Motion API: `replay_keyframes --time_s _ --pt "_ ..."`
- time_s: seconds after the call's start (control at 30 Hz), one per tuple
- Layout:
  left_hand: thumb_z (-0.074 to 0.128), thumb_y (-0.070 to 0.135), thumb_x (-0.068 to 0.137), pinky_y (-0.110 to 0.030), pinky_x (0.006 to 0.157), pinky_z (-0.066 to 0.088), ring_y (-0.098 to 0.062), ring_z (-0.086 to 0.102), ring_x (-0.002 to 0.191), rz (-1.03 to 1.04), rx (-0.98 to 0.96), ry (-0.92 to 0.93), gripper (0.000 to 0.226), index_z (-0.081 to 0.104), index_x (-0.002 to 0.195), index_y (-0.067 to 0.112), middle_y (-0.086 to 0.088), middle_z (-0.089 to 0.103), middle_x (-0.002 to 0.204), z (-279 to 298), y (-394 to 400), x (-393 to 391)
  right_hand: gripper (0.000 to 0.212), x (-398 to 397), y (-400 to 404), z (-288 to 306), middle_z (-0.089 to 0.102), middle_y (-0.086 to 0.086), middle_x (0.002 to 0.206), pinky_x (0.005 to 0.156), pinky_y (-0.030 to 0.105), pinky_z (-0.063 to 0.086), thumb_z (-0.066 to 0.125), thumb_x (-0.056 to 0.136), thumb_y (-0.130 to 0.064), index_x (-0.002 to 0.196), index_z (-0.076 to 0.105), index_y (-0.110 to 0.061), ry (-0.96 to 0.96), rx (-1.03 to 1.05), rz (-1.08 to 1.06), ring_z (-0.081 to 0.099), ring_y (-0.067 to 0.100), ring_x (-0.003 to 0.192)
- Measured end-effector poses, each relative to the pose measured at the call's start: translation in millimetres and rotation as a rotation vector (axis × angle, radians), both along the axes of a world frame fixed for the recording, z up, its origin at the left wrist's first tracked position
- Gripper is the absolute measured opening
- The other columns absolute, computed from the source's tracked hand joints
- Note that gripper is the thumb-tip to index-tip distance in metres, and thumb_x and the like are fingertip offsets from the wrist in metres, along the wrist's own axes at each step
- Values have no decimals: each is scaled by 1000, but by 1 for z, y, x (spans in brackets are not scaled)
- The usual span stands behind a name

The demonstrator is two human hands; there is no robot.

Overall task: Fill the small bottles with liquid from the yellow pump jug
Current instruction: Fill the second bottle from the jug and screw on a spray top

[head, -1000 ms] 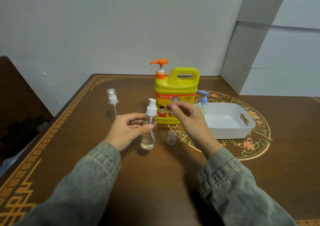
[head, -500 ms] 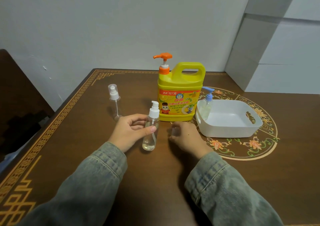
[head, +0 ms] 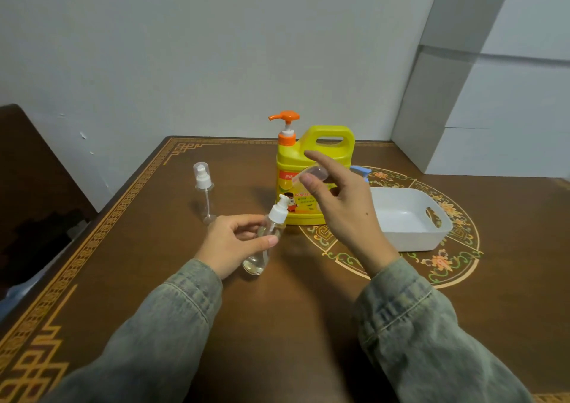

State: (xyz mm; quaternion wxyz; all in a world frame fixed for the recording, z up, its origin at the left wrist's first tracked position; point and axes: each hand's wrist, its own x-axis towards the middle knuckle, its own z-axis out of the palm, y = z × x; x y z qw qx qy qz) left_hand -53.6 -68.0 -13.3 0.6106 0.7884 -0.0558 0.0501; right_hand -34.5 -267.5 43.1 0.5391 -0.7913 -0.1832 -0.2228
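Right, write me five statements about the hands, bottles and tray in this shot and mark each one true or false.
1. The left hand grips a small bottle with a white pump top. True.
2. The right hand is empty. False: it pinches a clear cap between thumb and forefinger.
3. The yellow pump jug has an orange pump head. True.
4. The bottle in the left hand stands upright. False: it is tilted, its top leaning toward the jug.
5. The capped spray bottle lies in the white tray. False: it stands on the table left of the jug.
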Motion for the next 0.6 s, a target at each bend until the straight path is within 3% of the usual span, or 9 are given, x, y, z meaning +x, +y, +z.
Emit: replay_keyframes --time_s 0.2,0.4,0.5,0.6 --pt "85 8 68 -11 78 51 -3 69 87 -44 14 -48 36 73 97 26 4 76 94 12 -9 -7 41 -7 -2 0 69 -12 103 79 13 42 61 96 -32 136 57 -31 3 -140 80 59 1 95" --pt "84 11 69 -13 81 51 -2 69 87 -54 25 -124 35 72 93 33 6 76 93 19 -14 -11 32 -12 -1 -2 71 -7 93 66 8 40 72 88 -33 113 55 -23 45 -128 132 63 7 84" --pt "85 13 69 -15 81 52 -1 68 84 -71 22 -146 32 74 94 27 6 76 91 20 -16 -10 26 -10 0 -5 71 -7 93 68 6 39 76 84 -28 105 64 -17 12 -85 119 64 5 85" --pt "83 28 65 -22 82 54 -3 67 81 -66 26 -158 36 76 99 20 1 77 92 16 -16 -9 22 -6 -1 -9 72 -9 93 73 12 44 76 85 -24 105 69 -17 5 -55 109 65 6 86"
